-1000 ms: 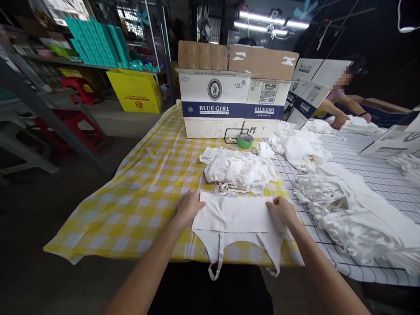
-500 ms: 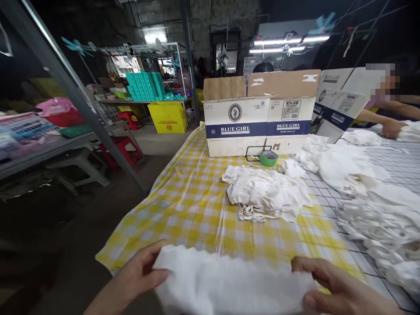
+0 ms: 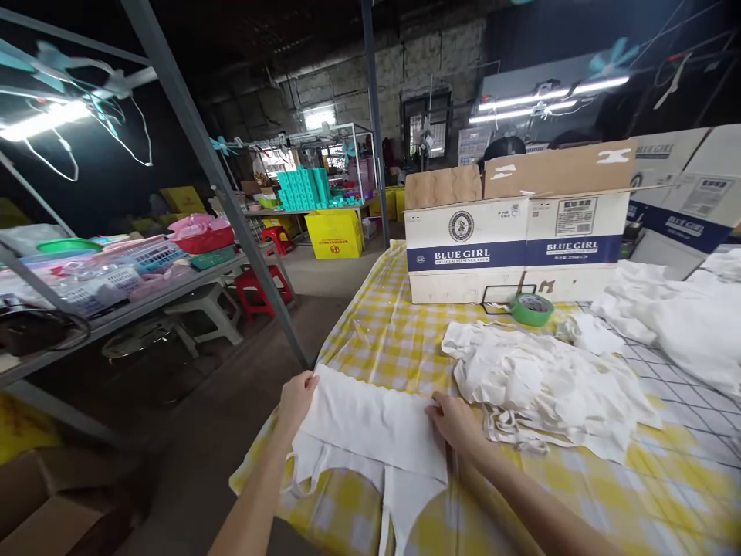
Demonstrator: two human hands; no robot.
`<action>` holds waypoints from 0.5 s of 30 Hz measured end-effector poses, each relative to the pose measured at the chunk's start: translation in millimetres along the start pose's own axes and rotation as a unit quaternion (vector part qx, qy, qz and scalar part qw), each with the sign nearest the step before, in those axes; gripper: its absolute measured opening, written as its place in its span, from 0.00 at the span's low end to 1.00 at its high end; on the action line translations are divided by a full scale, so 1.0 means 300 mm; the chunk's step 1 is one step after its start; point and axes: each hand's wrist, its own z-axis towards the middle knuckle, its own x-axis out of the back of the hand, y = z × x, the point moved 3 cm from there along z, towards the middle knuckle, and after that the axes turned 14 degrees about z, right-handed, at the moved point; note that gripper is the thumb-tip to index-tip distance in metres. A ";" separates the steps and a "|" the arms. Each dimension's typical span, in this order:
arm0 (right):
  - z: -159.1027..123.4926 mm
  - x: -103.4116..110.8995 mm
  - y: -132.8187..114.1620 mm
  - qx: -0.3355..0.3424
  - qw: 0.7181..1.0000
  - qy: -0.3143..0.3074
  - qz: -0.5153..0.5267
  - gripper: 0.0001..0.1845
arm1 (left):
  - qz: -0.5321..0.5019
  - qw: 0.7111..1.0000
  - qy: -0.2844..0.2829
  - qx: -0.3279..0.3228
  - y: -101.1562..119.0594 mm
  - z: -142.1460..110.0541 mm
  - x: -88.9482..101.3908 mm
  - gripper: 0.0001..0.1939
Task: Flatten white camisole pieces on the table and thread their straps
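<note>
White strapped camisole (image 3: 376, 421) lies spread over yellow-checked tablecloth (image 3: 399, 347); left hand (image 3: 297, 399) and right hand (image 3: 457, 423) pinch its far corners. Beyond right hand: heaped white garments (image 3: 538, 378), then green tape roll (image 3: 532, 313), Blue Girl beer carton (image 3: 468, 282) behind.

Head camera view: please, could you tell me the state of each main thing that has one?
White strappy top, spread out, slightly wrinkled
Left hand, fingers closed on its far left corner
Right hand, fingers closed on its far right corner
Blue Girl beer carton, rear flaps raised
Green tape roll, lying flat
White garment pile, crumpled
Checked tablecloth, spread, creased
Left fluorescent lamp, lit
Nearer red stool, upright
</note>
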 end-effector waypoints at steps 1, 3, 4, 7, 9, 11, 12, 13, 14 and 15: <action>0.012 -0.010 0.004 0.004 1.000 0.010 -0.009 0.07 | 0.036 0.999 0.013 0.010 -0.008 0.009 -0.026 0.14; 0.026 -0.018 0.008 0.011 0.999 0.024 -0.028 0.07 | 0.109 0.993 0.040 0.020 -0.017 0.014 -0.065 0.16; 0.031 -0.019 0.009 0.014 0.999 0.030 -0.036 0.07 | 0.141 0.988 0.051 0.023 -0.020 0.013 -0.079 0.17; 0.047 -0.026 0.011 0.017 0.997 0.043 -0.058 0.06 | 0.208 0.976 0.070 0.019 -0.022 0.013 -0.106 0.20; 0.058 -0.032 0.011 0.014 0.996 0.051 -0.070 0.06 | 0.234 0.969 0.075 0.011 -0.019 0.017 -0.110 0.20; 0.063 -0.035 0.006 0.011 0.995 0.058 -0.080 0.06 | 0.253 0.964 0.078 0.001 -0.012 0.018 -0.105 0.21; 0.062 -0.034 0.002 0.009 0.995 0.061 -0.082 0.06 | 0.263 0.961 0.084 -0.005 -0.007 0.015 -0.099 0.20; 0.057 -0.031 -0.004 0.008 0.994 0.067 -0.085 0.07 | 0.274 0.957 0.095 -0.012 -0.001 0.009 -0.093 0.20; 0.047 -0.027 -0.011 0.011 0.993 0.074 -0.089 0.07 | 0.285 0.952 0.112 -0.019 0.005 -0.002 -0.086 0.20; 0.033 -0.024 -0.021 0.021 0.992 0.082 -0.093 0.09 | 0.295 0.946 0.129 -0.030 0.011 -0.015 -0.082 0.20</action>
